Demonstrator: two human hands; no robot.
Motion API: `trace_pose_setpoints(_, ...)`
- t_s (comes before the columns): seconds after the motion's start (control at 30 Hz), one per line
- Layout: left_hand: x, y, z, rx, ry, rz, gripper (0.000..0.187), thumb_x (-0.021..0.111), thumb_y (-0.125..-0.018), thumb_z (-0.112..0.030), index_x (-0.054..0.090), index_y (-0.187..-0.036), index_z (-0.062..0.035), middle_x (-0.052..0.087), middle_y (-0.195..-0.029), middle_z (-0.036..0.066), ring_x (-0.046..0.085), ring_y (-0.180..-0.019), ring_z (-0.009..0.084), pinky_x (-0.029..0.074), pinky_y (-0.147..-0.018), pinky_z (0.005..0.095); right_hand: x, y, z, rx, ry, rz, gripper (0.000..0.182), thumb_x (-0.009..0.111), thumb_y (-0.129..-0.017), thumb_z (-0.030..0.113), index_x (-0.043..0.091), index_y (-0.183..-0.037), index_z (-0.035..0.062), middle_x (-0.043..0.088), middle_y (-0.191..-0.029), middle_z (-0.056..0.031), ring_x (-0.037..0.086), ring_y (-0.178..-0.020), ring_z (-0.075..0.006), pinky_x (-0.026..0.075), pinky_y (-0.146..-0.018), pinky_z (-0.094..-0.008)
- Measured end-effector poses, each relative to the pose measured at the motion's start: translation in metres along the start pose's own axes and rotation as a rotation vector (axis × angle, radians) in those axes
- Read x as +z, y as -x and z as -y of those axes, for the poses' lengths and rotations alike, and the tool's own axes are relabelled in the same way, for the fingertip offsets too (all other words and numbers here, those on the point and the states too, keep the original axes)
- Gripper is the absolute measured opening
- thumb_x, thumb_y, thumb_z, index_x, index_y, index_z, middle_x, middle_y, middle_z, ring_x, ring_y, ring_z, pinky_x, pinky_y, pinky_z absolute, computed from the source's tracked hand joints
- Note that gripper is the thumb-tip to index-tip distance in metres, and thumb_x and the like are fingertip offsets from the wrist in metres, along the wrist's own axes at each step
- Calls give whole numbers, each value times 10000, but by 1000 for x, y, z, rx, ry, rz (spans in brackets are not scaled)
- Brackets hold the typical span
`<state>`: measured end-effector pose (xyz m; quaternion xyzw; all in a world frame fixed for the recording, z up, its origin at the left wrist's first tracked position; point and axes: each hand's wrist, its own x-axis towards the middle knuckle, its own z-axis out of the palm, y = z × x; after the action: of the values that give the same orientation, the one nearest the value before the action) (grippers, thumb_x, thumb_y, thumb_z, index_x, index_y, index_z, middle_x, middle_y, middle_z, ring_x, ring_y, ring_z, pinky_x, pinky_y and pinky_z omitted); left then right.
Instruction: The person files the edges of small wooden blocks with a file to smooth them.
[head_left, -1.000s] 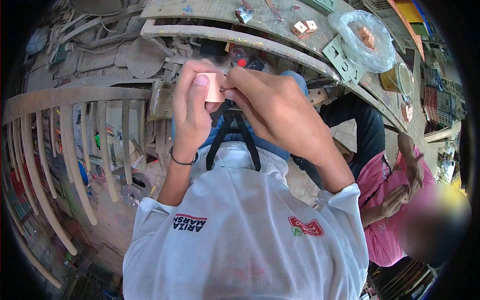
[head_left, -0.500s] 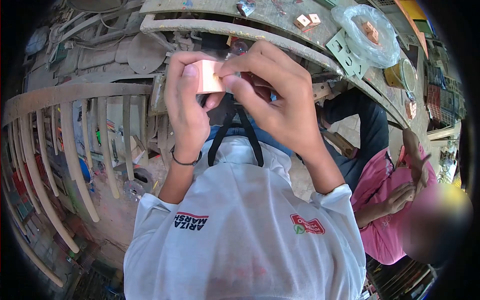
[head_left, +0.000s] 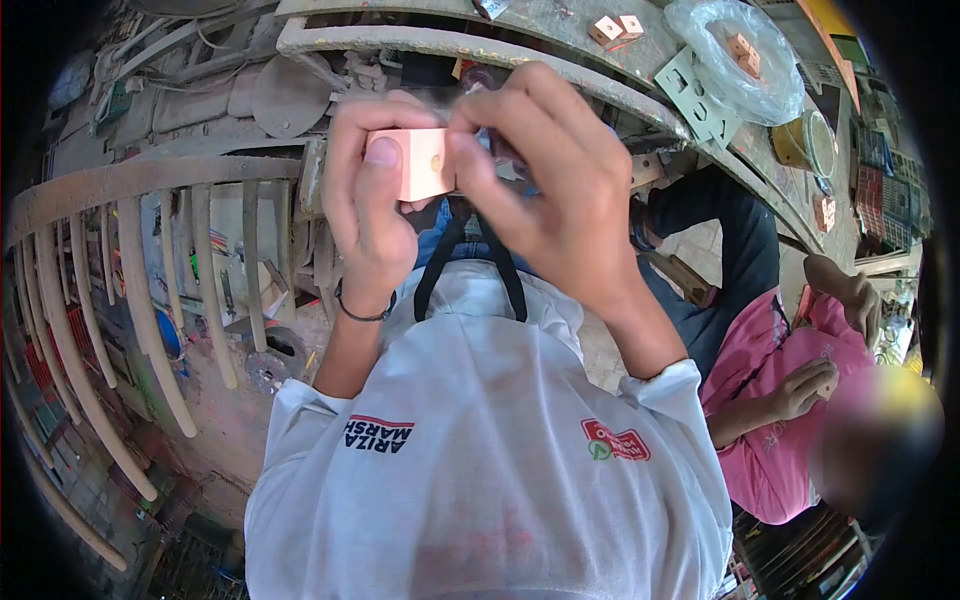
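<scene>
A pale wooden block (head_left: 424, 165) with a round hole in one face is held up in front of my chest. My left hand (head_left: 372, 185) grips it, thumb on the near side and fingers curled round the back. At its right edge, my right hand (head_left: 560, 175) has thumb and index finger bent close together, slightly smeared by motion. Whether those fingertips hold something small or only press the block's edge, I cannot make out. A dark band circles my left wrist.
On the bench (head_left: 560, 60) lie small wooden blocks (head_left: 616, 30), a flat plate with cutouts (head_left: 690, 100), a clear plastic bag (head_left: 700, 25) holding blocks, and a bucket (head_left: 805, 145). A co-worker in a pink shirt (head_left: 750, 370) sits at right, a block in one hand. Curved slats (head_left: 155, 310) stand at left.
The block has turned and dropped slightly, so its holed face shows more fully. My right fingertips have moved off the hole to the block's right edge. The co-worker's hands have moved apart.
</scene>
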<state>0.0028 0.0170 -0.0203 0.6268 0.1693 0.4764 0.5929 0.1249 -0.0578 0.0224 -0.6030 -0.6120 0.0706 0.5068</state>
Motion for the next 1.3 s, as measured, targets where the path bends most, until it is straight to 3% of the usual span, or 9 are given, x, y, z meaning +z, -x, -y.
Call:
trace_pose_setpoints(0.2,1,-1,-8,-184,130,-39,330,401,-946,-311,485,-983,6,543,-839,94,425,-544,72,302,-457,195,-9,4,-3,45,-112,47,105,606,-810,8,591,-907,-28,581,-795,-73,544,-651,-123,445,-583,-234)
trace_pose_setpoints(0.27,-4,-1,-7,-208,145,1,358,392,-945,-328,478,-1004,15,538,-868,108,440,-573,83,332,-483,203,-7,5,2,324,-518,-8,139,580,-843,5,577,-977,-32,603,-841,-68,555,-684,-108,454,-594,-236)
trace_pose_setpoints(0.4,-11,-1,-9,-318,282,110,457,420,-936,-377,465,-1092,50,544,-885,120,445,-560,77,319,-459,196,-15,6,-2,422,-585,48,183,557,-859,-5,555,-1040,-34,607,-897,-67,565,-736,-107,469,-621,-239)
trace_pose_setpoints(0.47,-6,-1,-10,-328,331,87,457,468,-918,-370,486,-1103,47,556,-855,108,450,-548,75,306,-444,190,-13,8,-11,140,-311,66,208,584,-807,-42,585,-1015,-38,609,-905,-87,577,-770,-125,477,-662,-248)
trace_pose_setpoints(0.57,-7,0,-11,-330,345,73,474,541,-889,-363,506,-1121,48,582,-847,104,485,-549,81,295,-424,176,-21,2,-5,58,-180,130,235,617,-736,-65,624,-970,-42,611,-876,-96,593,-804,-157,479,-708,-258)
trace_pose_setpoints(0.7,-9,1,-10,-321,280,66,499,598,-860,-361,507,-1132,47,612,-909,127,564,-600,106,298,-410,159,-21,1,2,187,-291,50,238,646,-683,-67,655,-919,-35,614,-855,-111,603,-808,-185,479,-705,-269)
trace_pose_setpoints(0.87,-10,0,-10,-306,287,82,480,615,-854,-318,503,-1144,48,619,-936,144,583,-620,115,313,-427,159,-24,3,-5,10,-99,72,215,683,-687,-48,667,-898,-10,629,-805,-89,606,-734,-173,477,-634,-258)
trace_pose_setpoints(1.23,-9,3,-12,-249,156,69,420,637,-837,-210,510,-1151,37,620,-979,141,535,-608,72,330,-460,162,-18,5,5,42,-70,29,135,673,-726,-26,630,-852,-4,592,-737,-73,563,-615,-155,433,-537,-252)
trace_pose_setpoints(1.3,-10,4,-12,-182,89,82,411,645,-830,-204,525,-1147,26,616,-1021,133,585,-709,100,429,-548,181,-16,6,8,33,-61,11,120,666,-736,-25,618,-844,-9,586,-731,-77,560,-610,-156,429,-532,-251)
